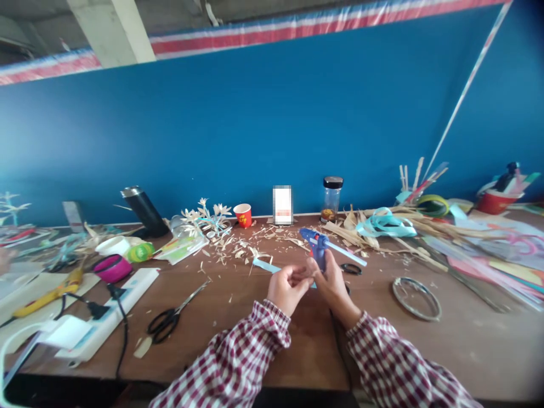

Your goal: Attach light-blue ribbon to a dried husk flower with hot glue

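Note:
In the head view my right hand (335,289) is wrapped round the handle of a blue hot glue gun (315,242). A clear glue stick (346,251) sticks out of the gun's back end toward the right. My left hand (289,288) meets the right one just below the gun, fingers curled and pinched together; what lies between them is hidden. A light blue strip (266,265) shows beyond my left hand, and I cannot tell whether it is gripped or lying on the table. A dark cord runs down from the gun side to the table's front edge.
Scissors (174,317) and a white power strip (114,311) lie to the left. A wire ring (416,298) is at the right, near black-handled scissors (352,269). Pale scraps, a red paper cup (243,216), a lidded jar (331,199) and blue ribbon (386,222) line the back.

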Motion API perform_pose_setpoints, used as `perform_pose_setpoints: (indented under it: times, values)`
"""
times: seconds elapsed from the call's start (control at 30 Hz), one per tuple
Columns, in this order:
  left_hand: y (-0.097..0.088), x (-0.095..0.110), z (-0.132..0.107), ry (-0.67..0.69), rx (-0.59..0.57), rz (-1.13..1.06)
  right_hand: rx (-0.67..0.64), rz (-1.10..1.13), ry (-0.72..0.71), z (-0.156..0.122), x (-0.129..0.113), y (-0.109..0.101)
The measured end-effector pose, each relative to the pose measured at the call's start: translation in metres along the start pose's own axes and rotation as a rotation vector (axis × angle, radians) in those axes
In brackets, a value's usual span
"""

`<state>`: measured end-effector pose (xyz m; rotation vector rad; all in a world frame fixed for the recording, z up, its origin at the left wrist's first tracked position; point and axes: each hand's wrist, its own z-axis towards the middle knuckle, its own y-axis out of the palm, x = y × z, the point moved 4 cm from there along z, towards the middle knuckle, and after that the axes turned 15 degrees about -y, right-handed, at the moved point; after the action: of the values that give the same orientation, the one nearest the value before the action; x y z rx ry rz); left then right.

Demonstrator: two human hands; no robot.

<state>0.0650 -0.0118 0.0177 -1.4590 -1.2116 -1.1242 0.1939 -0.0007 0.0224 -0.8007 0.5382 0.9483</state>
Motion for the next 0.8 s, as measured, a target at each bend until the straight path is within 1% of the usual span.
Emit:
perform_pose_setpoints:
  times: [0.1,0.17,0.27,0.33,0.4,0.43,0.47,0.57,0.67,0.8]
  values:
    - [-0.009,0.007,0.0,-0.015,0.011,0.055,-0.007,-0.009,0.001,0.0,-0.002,0.0]
    - [-0.02,0.015,0.003,-0.019,0.03,0.043,0.008,-0.039,0.02,0.0,-0.001,-0.001]
    - [-0.043,0.031,0.01,-0.038,0.125,-0.055,0.026,-0.089,0.067,0.0,0.004,-0.002]
    - [-0.058,0.04,0.013,-0.041,0.235,-0.184,0.017,-0.097,0.093,0.0,0.006,-0.002]
    - [-0.064,0.047,0.012,-0.022,0.285,-0.246,-0.002,-0.084,0.101,-0.001,0.007,-0.001]
    - [-0.062,0.049,0.01,-0.004,0.275,-0.236,-0.009,-0.076,0.099,-0.001,0.007,-0.001]
    - [-0.057,0.05,0.008,0.017,0.24,-0.199,-0.014,-0.073,0.097,-0.001,0.006,-0.001]
    - [-0.03,0.047,-0.002,0.096,0.096,-0.006,-0.014,-0.086,0.099,-0.001,0.006,0.0]
    - [-0.007,0.043,-0.008,0.155,0.091,0.138,-0.024,-0.079,0.082,-0.003,0.007,0.0]
    - [0.008,0.047,-0.007,0.201,0.126,0.312,-0.017,-0.06,0.076,-0.005,0.013,0.001]
